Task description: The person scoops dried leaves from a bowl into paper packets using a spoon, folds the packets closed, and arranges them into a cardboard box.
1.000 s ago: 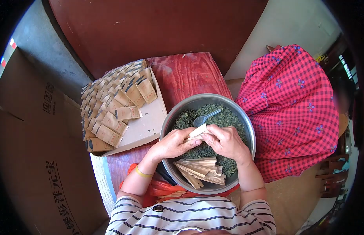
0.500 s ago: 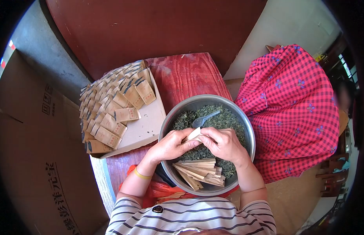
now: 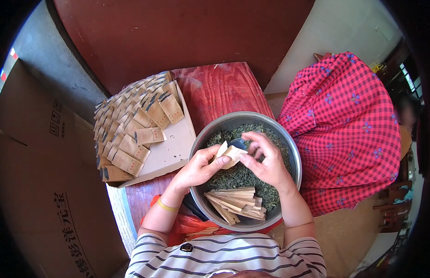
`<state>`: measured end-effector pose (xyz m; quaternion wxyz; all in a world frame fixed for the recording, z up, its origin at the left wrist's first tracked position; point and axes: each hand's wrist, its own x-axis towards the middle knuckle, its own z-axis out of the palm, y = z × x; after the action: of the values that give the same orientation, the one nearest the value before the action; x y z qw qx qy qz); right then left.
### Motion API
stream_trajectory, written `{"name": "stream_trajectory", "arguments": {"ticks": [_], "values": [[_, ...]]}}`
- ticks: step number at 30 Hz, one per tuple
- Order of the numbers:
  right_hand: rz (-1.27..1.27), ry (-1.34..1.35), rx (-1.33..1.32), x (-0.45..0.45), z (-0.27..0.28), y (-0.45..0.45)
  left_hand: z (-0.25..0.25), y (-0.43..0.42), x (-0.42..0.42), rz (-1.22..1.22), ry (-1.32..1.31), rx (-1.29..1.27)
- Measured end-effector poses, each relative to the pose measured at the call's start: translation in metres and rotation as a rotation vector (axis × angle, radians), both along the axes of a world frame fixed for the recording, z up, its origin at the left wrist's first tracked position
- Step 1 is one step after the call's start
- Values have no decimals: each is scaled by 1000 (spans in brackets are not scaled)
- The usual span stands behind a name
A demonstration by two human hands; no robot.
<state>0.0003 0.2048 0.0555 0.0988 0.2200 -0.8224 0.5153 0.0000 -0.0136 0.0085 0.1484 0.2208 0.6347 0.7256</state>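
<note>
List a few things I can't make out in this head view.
Head view:
- Spoon: handle hidden by the right hand.
- Paper bag: partly covered by the left hand.
- Packets: small print too tiny to read.
- Carton: lower part cut off by the dark lens edge.

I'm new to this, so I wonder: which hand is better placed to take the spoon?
Right hand, probably: its fingers are by the spoon; the left hand holds the paper packet.
</note>
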Motion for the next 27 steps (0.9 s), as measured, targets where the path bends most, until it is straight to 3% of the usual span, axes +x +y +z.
{"name": "stream_trajectory", "arguments": {"ticks": [3,27], "values": [[116,-55,6,-2,-10,-1,2,0,0,-12,-5,14],[86,20,171,1,-5,-1,4,-4,1,140,93,-135]]}}
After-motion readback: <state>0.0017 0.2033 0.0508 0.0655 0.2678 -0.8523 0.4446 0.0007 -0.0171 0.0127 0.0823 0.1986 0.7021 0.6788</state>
